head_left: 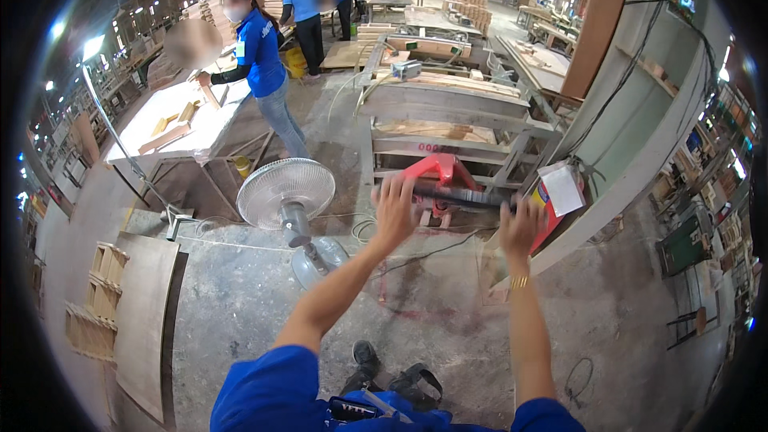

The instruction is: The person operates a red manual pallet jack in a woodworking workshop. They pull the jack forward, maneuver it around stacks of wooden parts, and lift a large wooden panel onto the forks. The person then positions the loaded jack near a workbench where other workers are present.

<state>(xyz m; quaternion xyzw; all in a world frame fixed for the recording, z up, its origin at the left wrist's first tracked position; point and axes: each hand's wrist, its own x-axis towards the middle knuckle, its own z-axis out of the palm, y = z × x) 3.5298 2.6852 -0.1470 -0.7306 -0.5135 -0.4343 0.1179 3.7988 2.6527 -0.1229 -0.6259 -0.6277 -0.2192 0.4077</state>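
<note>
Both my arms reach forward to the black handle point(462, 197) of a red pallet jack point(438, 168). My left hand point(395, 210) is closed round the handle's left end. At its right end my right hand point(522, 227) grips too, fingers curled over it; a gold-coloured band circles that wrist. Beyond the handle the red frame stands at the near end of a grey rack point(448, 144) holding wooden boards. The jack's lower parts are partly hidden behind the handle, and the handle looks slightly blurred.
Left of the jack stands a grey floor fan point(286, 194), its cord on the concrete. A co-worker in blue point(262, 56) works at a white-topped table point(204, 124). A grey-green post point(640, 104) and a red box with papers point(552, 220) are at right. Wooden panels point(144, 312) lean at lower left.
</note>
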